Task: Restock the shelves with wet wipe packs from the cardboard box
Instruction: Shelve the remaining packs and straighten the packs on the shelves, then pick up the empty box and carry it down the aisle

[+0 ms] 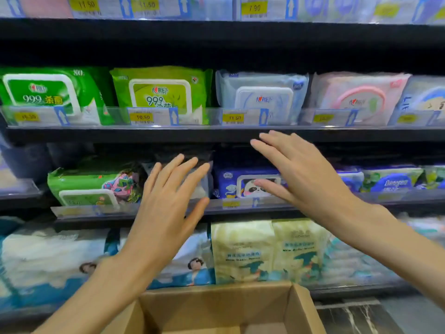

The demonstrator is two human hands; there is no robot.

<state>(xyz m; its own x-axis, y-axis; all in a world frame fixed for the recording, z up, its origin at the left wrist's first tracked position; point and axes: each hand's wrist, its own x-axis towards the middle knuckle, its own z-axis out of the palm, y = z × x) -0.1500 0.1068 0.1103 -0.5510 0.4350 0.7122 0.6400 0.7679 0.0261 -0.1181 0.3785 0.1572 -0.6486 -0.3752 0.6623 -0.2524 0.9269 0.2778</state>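
— Where are the hands?

— Both are raised in front of the shelves (216,135), arms stretched forward from the bottom corners of the view; the left hand (168,201) is flat and open, palm toward the shelf, fingers (166,172) spread and pointing up and a little right, thumb out to the side; it grips nothing.

— And the other?

— The right hand (301,174) is open too, fingers together and slanting up to the left, their tips over the black edge of the upper shelf; the thumb points left across a blue panda pack (243,186); whether it touches that pack I cannot tell; nothing is held.

— What is behind the left hand?

— A pale pack (203,186), mostly hidden by the fingers, standing between a green pack (91,186) and the panda pack; contact is not clear from here.

— And the box?

— The cardboard box (296,309) sits low, just below the arms, flaps open; only its far wall and right flap show, and I cannot see what lies inside.

— The rest of the stock?

— Above, a row of packs behind a clear rail with yellow price tags (142,116): dark green (48,92), lime (161,90), pale blue (262,95), pink (358,97); below the hands, two yellowish packs (269,249) stand upright side by side, touching.
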